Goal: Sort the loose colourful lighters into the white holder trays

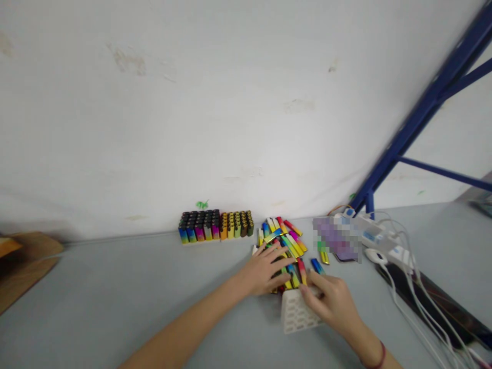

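Observation:
My left hand [263,269] lies spread over a loose heap of multicoloured gradient lighters [288,243], its fingers resting on them. My right hand [326,302] grips the upper edge of a white perforated plastic holder [298,312], which stands at the near side of the heap. Its inside is hidden by my fingers. Farther left, a block of lighters [215,226] stands upright in tight rows. A few loose lighters [317,265] lie just beyond my right fingers.
The grey tabletop [115,292] meets a white wall. To the right are a pixelated purple object [336,238], a white power strip [371,233], white cables and a black strip [430,302]. A blue metal frame [423,113] rises at the right; a wooden board [26,269] lies at the left.

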`<state>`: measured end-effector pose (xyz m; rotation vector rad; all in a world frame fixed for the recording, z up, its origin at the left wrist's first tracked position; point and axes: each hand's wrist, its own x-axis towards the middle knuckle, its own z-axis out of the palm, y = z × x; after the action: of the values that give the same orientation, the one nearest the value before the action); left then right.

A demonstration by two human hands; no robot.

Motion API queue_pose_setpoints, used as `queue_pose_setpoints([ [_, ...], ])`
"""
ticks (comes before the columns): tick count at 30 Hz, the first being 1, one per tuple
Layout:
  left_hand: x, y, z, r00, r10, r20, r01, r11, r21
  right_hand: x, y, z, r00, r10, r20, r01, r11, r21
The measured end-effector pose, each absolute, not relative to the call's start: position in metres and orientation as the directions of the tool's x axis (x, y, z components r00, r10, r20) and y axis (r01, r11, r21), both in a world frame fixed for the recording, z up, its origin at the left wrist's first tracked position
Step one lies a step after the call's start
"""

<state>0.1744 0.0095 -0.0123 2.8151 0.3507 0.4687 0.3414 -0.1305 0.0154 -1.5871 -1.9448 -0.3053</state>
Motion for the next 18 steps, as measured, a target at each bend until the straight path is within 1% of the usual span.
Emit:
queue_pose_setpoints([
  [3,0.174,0.0,-0.013,0.936,0.22,0.276,0.139,-0.948,0.286,0.338,-0.137,0.017,-0.049,0.827,0.56,0.939,0.229,-0.256],
  [9,0.176,-0.001,-0.016,0.923,0.216,0.317,0.153,-0.965,0.211,0.338,-0.152,0.028,0.012,0.882,0.472,0.911,0.186,-0.369],
  [11,0.172,-0.003,-0.01,0.914,0.213,0.345,0.143,-0.965,0.218,0.34,-0.159,0.033,0.022,0.862,0.507,0.9,0.204,-0.386],
  [12,0.168,-0.004,-0.006,0.904,0.226,0.363,0.142,-0.959,0.244,0.341,-0.161,0.036,0.021,0.837,0.546,0.896,0.226,-0.382],
  [13,0.164,-0.007,-0.001,0.889,0.257,0.379,0.147,-0.944,0.294,0.34,-0.164,0.039,0.016,0.806,0.592,0.894,0.253,-0.369],
  [14,0.159,-0.011,0.003,0.869,0.307,0.389,0.157,-0.915,0.372,0.34,-0.165,0.042,0.004,0.77,0.638,0.893,0.284,-0.349],
  [15,0.153,-0.015,0.007,0.843,0.38,0.381,0.171,-0.861,0.479,0.338,-0.166,0.045,-0.015,0.731,0.683,0.892,0.318,-0.321],
  [16,0.148,-0.02,0.011,0.815,0.465,0.345,0.182,-0.772,0.609,0.335,-0.166,0.047,-0.042,0.691,0.721,0.89,0.354,-0.288],
  [17,0.143,-0.025,0.013,0.793,0.549,0.265,0.187,-0.633,0.751,0.332,-0.164,0.049,-0.076,0.655,0.752,0.886,0.391,-0.251],
  [18,0.139,-0.031,0.015,0.778,0.61,0.148,0.185,-0.448,0.875,0.329,-0.162,0.049,-0.117,0.619,0.777,0.879,0.428,-0.209],
])
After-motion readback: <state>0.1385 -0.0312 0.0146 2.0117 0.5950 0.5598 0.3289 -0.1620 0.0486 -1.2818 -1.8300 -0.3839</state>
